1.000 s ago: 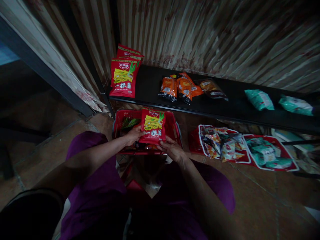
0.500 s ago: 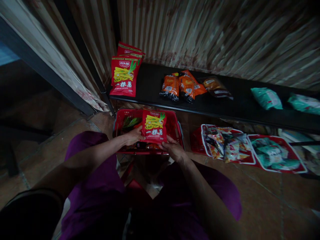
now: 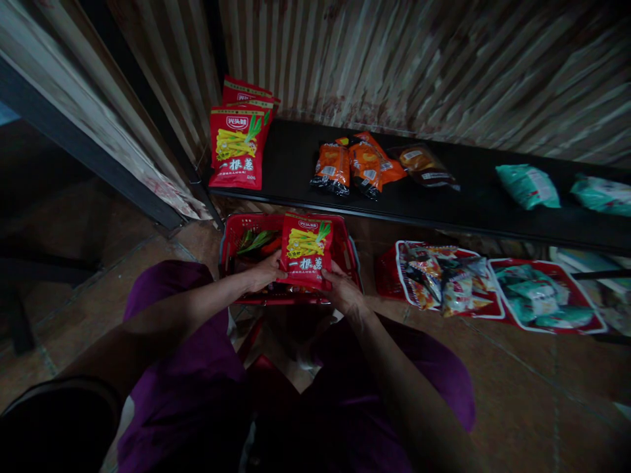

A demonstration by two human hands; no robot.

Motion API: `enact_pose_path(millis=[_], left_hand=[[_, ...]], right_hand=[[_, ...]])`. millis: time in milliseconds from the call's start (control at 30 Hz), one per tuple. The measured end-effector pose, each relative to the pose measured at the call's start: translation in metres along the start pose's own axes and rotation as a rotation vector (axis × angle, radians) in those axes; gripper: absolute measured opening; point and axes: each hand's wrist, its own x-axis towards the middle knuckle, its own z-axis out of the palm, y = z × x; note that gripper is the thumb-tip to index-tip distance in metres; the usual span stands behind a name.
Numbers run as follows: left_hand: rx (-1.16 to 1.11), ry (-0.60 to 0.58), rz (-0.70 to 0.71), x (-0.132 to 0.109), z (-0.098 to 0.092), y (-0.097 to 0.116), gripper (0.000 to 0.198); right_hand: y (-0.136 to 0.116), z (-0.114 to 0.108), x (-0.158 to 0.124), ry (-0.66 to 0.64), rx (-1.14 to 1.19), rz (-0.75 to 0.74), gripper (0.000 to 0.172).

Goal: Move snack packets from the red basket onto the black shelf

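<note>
Between my two hands is a red snack bag [image 3: 308, 246] with yellow sticks and a green onion printed on it, its front facing me. My left hand [image 3: 263, 272] grips the bag's lower left edge, and my right hand [image 3: 342, 288] grips its lower right corner. The bag is held over a red shopping basket [image 3: 351, 263], hiding part of what lies inside. More red packs and a pack with green leaves printed on it show in the basket. Matching red snack bags [image 3: 237, 150] stand upright, one behind another, at the left end of the black shelf [image 3: 290, 157].
Orange snack packs [image 3: 332, 167], a brown pack [image 3: 428, 165] and teal packs [image 3: 527, 186] lie along the shelf. On the floor at right, one basket holds mixed snack packs [image 3: 456, 289] and another holds teal packs [image 3: 537, 297]. A black shelf post [image 3: 172, 138] rises at left.
The held snack bag has shifted very slightly right, still in both hands. The view has moved a little, so the shelf and its bags appear slightly further left.
</note>
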Motion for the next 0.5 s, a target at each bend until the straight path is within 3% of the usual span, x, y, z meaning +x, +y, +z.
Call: enact_pose_path(millis=[133,233,400,500], left_hand=[[0.075,0.148,0.074,0.001,0.007,0.002,0.097],[0.164,0.184,0.143,0.003,0.008,0.002,0.098],[0.446,0.271,0.183,0.005,0.009,0.004,0.079],[0.487,0.290,0.171,0.006,0.011,0.007,0.068]], right_hand=[[0.001,0.004,0.002,0.038,0.006,-0.023,0.050],[0.001,0.006,0.004,0.073,-0.001,-0.022,0.049],[0.003,0.017,0.002,0.084,-0.016,-0.047,0.050],[0.006,0.025,0.002,0.091,-0.049,-0.095,0.050]])
